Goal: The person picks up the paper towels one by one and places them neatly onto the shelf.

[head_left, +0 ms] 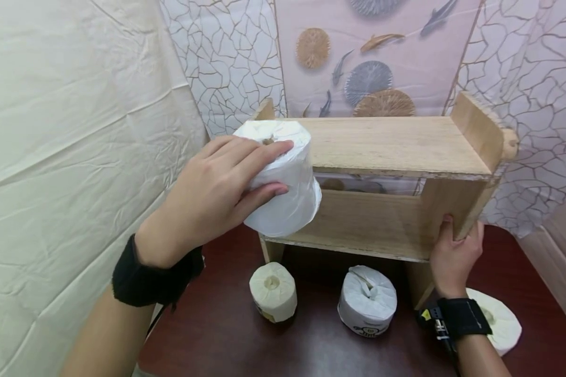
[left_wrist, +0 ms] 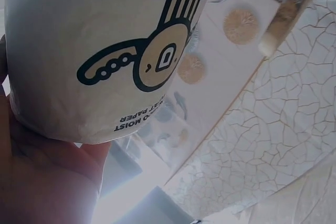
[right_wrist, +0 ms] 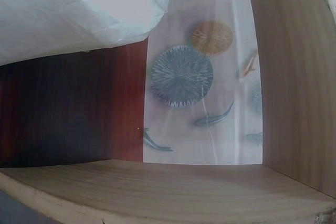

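My left hand (head_left: 217, 183) holds a white paper-wrapped toilet roll (head_left: 285, 193) in the air, in front of the left part of a wooden shelf (head_left: 387, 144). Its thumb and one finger lie on the near side and top; the other fingers are largely hidden. Filling the upper left of the left wrist view, the same toilet roll (left_wrist: 63, 40) shows a printed cartoon figure and lettering. My right hand (head_left: 457, 259) grips the lower right side panel of the shelf, thumb on the inner face. The right wrist view shows shelf boards (right_wrist: 294, 77) but no fingers.
On the dark red table (head_left: 320, 351) stand a cream wrapped roll (head_left: 273, 293) and a white wrapped roll (head_left: 368, 301) before the shelf. Another wrapped roll (head_left: 504, 324) lies by my right wrist, partly hidden. A patterned cloth (head_left: 217, 57) hangs behind; pale fabric (head_left: 66, 131) is on the left.
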Motion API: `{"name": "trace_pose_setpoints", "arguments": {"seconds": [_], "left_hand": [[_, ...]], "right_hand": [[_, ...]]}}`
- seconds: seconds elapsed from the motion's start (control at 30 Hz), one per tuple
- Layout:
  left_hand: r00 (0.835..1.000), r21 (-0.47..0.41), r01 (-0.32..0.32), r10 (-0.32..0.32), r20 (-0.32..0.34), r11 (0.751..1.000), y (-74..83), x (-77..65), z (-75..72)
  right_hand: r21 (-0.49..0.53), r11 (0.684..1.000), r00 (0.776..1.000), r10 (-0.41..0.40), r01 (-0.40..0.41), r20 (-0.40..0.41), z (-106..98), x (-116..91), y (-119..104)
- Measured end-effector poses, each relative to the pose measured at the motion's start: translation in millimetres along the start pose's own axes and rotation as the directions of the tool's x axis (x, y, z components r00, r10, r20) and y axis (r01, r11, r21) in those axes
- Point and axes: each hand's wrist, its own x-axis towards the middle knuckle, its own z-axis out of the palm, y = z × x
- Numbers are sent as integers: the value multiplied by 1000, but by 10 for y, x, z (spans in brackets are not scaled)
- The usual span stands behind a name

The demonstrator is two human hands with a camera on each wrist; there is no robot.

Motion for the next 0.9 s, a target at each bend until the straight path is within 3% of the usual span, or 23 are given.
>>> {"name": "trace_pose_setpoints", "arguments": {"seconds": [0.2, 0.37, 0.9], "left_hand": [[1000, 5, 9, -9, -1, 1000, -12, 187, -24], [998, 14, 44, -44, 49, 999, -76, 268, 13], [976, 32, 87, -91, 198, 996, -460, 566, 164]], "right_hand": [[6, 1000, 1000, 1, -1, -9, -26, 6, 25], [-10, 1000, 1000, 12, -12, 0, -34, -21, 35], [5, 1000, 1000, 12, -12, -7, -24, -18, -26]]}}
